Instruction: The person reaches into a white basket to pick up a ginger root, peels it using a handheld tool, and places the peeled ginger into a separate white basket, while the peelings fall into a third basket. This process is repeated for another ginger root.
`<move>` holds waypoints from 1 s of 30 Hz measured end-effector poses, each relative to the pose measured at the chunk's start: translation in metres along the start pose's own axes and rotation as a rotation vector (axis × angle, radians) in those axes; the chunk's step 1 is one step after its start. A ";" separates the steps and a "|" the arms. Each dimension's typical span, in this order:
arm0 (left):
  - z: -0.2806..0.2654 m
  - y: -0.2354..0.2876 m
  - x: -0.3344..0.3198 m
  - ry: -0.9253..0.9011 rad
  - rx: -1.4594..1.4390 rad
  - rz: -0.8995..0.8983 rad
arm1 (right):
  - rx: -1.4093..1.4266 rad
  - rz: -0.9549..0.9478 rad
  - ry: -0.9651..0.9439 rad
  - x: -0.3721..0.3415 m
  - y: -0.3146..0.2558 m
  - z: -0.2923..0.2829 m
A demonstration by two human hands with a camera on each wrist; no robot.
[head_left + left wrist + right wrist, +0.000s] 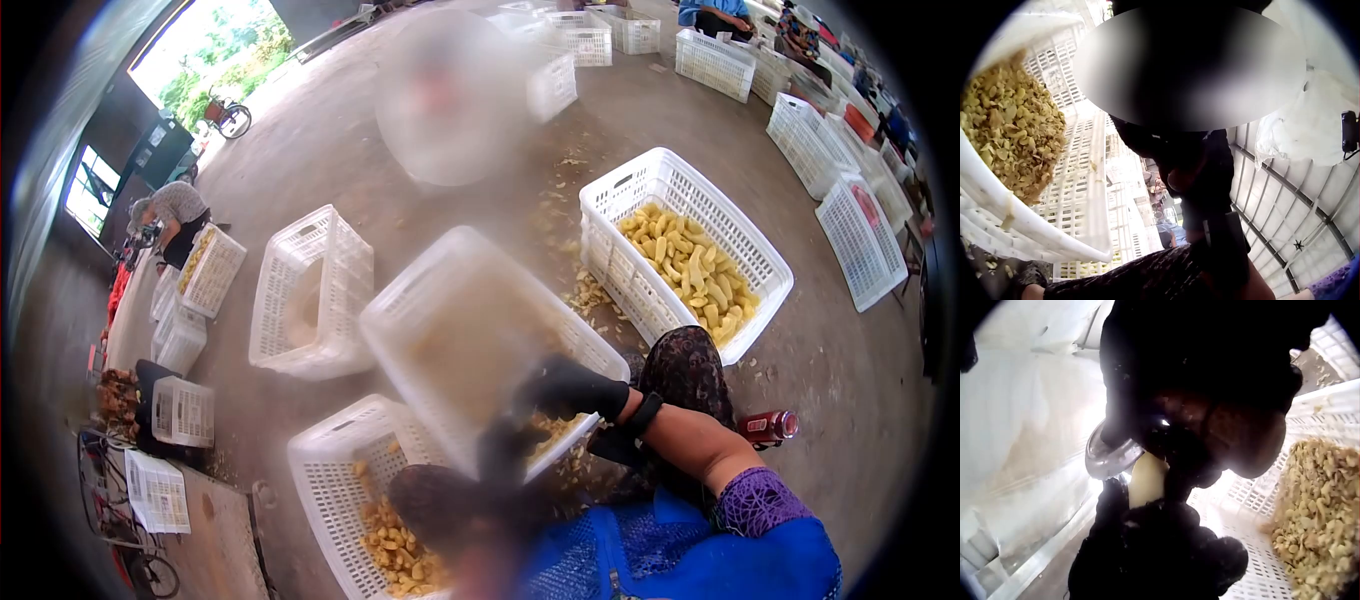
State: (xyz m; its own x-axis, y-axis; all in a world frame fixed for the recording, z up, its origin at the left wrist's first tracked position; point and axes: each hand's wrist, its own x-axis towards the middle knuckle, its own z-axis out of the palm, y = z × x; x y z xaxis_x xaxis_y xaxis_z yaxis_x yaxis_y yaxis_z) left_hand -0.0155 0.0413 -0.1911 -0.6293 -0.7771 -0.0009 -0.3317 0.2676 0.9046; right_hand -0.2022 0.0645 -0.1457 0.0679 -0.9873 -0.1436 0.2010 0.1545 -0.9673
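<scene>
Both hands wear dark gloves and meet above a white crate [598,358] of pale scraps [1016,131]. In the right wrist view, the left hand [1154,550] pinches a pale yellow piece [1147,480] from below. The right hand [1204,394], its thumb bare, grips a shiny rounded metal tool [1109,453] against the piece's upper end. From the head, the right hand [568,388] shows near the crate's rim, and the left hand [508,450] is blurred. The left wrist view shows the right hand [1194,175] dark, and a blurred patch covers much of the left.
A crate of yellow pieces [690,265] stands at the right, another [330,500] at the lower left. An empty-looking crate [312,290] is left of the middle one. A red can [768,427] lies by the right arm. Scraps litter the floor; people sit farther off.
</scene>
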 end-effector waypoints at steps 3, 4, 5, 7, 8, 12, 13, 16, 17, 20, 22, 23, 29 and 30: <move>0.008 0.007 0.003 -0.018 -0.009 -0.055 | -0.099 0.094 -0.068 -0.004 0.000 -0.003; 0.008 0.011 0.003 -0.022 -0.009 -0.056 | -0.134 -0.047 0.044 -0.002 0.003 -0.007; 0.005 0.021 0.004 0.000 -0.076 -0.064 | -0.167 -0.190 0.156 0.002 0.009 -0.013; 0.002 0.019 0.004 0.020 -0.141 -0.073 | -0.214 -0.277 0.512 0.022 0.037 -0.050; 0.003 0.010 0.006 0.047 -0.034 0.036 | -0.230 -0.214 0.755 0.029 0.039 -0.081; 0.006 -0.002 0.006 0.060 0.150 0.182 | -0.090 -0.857 1.112 -0.007 -0.080 -0.080; 0.009 -0.004 0.006 0.059 0.150 0.182 | -0.256 -0.849 1.221 -0.007 -0.076 -0.091; 0.014 -0.003 0.006 0.107 0.121 0.198 | -0.384 -0.627 1.194 0.004 -0.040 -0.096; 0.013 0.007 0.006 0.096 0.116 0.118 | -0.496 -0.380 1.199 0.007 -0.039 -0.086; 0.004 -0.010 0.007 0.086 0.267 0.187 | -1.038 -0.626 0.866 0.022 -0.001 -0.078; -0.004 -0.013 0.002 0.081 0.416 0.327 | -0.943 -0.520 0.724 0.029 0.014 -0.071; -0.009 0.004 0.001 0.191 0.162 0.097 | -0.943 -0.510 0.702 0.027 0.014 -0.068; -0.096 0.048 -0.026 0.581 0.867 0.529 | -0.300 0.035 0.657 0.024 -0.005 -0.032; -0.107 0.048 -0.026 0.559 0.642 0.411 | -0.349 0.055 0.650 0.026 0.003 -0.034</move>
State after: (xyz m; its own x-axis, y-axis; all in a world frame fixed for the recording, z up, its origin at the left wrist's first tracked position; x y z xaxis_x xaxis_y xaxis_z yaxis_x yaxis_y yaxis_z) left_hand 0.0603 0.0127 -0.1022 -0.4097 -0.6679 0.6213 -0.5869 0.7144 0.3811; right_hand -0.2330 0.0379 -0.1598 -0.5455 -0.8177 -0.1836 -0.1157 0.2905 -0.9499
